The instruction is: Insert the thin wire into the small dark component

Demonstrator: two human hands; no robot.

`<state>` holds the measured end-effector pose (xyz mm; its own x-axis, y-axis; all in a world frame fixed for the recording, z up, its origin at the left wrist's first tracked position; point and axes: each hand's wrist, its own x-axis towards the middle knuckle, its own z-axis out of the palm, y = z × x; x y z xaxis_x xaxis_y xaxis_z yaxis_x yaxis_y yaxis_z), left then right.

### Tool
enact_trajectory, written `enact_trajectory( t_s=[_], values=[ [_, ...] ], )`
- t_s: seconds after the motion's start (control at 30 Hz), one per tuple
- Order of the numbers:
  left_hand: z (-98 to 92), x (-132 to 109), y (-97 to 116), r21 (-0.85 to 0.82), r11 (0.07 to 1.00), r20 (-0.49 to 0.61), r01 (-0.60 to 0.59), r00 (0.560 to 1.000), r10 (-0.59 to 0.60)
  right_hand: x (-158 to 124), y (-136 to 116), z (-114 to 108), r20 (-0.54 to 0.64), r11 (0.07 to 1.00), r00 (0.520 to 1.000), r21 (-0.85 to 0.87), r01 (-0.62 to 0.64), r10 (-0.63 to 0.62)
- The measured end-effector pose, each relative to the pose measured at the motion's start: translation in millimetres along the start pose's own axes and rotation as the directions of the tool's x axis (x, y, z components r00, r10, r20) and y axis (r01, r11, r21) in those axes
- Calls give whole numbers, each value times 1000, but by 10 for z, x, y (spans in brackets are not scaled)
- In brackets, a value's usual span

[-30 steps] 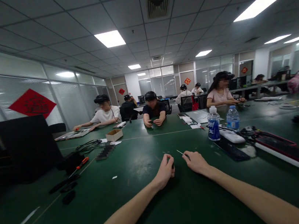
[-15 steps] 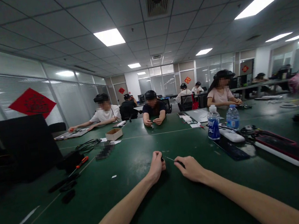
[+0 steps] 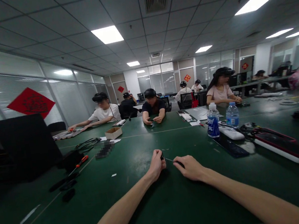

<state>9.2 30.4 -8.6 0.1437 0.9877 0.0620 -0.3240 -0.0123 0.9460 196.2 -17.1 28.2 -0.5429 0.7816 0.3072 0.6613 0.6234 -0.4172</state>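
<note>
My left hand (image 3: 156, 165) is closed around a small black object (image 3: 161, 156), mostly covered by the fingers, so its kind is unclear. In my right hand (image 3: 190, 167) is a screwdriver (image 3: 179, 163) with a dark handle and a thin metal shaft. The shaft points left toward the black object, its tip close to it; whether they touch I cannot tell. Both hands are over the middle of the green table (image 3: 152, 208).
On the right stand two bottles (image 3: 212, 123), beside a white device (image 3: 231, 132) and a red-edged case (image 3: 287, 144). Leftward lie an orange-handled screwdriver (image 3: 82, 161), a small cardboard box (image 3: 113, 133), cables (image 3: 89, 144) and a black monitor (image 3: 26, 147). A person (image 3: 153, 107) sits opposite.
My right hand has moved slightly left, bringing the screwdriver's tip nearer the black object in my left hand. The view has shifted a little. Both hands keep their hold.
</note>
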Motion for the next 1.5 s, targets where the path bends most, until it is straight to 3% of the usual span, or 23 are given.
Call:
enact_trajectory(
  t_s=[0.77,1.13,1.33,1.5],
  values=[
    [10,-28,-30,36,999,55,-35,998,33,-10,-16,2,-9,998,1000,-61,-5,4],
    [17,-13,-61,122,990,-4,-74,997,75,-18,-19,78,-13,998,999,-42,-44,44],
    [-17,47,-130,133,986,-29,-100,994,105,-28,-106,50,3,978,986,-124,-166,167],
    [-11,43,-99,135,988,-48,-75,995,82,-18,-74,101,-5,986,990,-91,-138,138]
  ],
)
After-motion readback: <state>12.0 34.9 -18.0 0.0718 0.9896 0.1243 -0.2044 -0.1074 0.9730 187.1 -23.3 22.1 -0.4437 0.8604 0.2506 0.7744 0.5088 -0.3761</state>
